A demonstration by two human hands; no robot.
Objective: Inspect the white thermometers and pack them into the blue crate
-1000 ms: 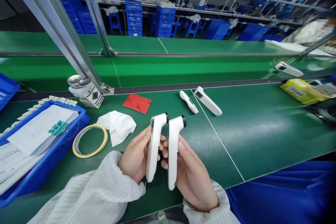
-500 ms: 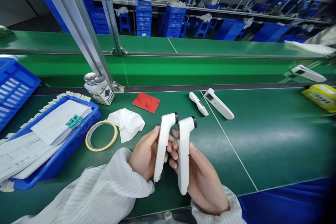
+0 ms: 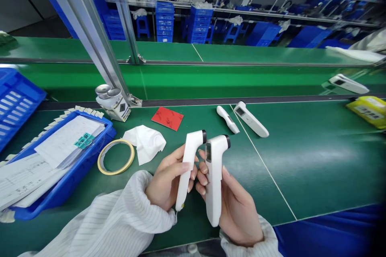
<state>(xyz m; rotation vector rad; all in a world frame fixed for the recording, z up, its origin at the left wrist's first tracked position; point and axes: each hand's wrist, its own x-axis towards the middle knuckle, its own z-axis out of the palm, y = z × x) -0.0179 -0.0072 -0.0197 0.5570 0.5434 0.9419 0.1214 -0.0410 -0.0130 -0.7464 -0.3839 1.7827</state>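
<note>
Two thermometers up at once, one to each hand, and both were held above the near edge of the green bench [image 3: 319, 160]! The left-hand thermometer [image 3: 188, 164] was gripped by the left hand [image 3: 165, 182], its thumb pressed across the white handle, the other fingers curled behind and partly hidden. Just beside it, the right-hand thermometer [image 3: 214, 184] was pinched by the right hand [image 3: 238, 209], thumb along one side, fingertips bent against the other. Both black noses were pointed rightward, the left-hand body tilted, the right-hand one nearer upright, its dark display turned to the left. Beyond them, a slim white device [image 3: 227, 119] and a larger white thermometer [image 3: 251, 119] were laid near the pale line on the bench. Over to the left, a red card [image 3: 167, 118] was seen behind a crumpled white cloth [image 3: 147, 144], and close by the cloth a roll of tape [image 3: 130, 160] was laid flat. Farther left still, clipped papers [image 3: 66, 140] were held in a blue tray [image 3: 75, 176]!
</note>
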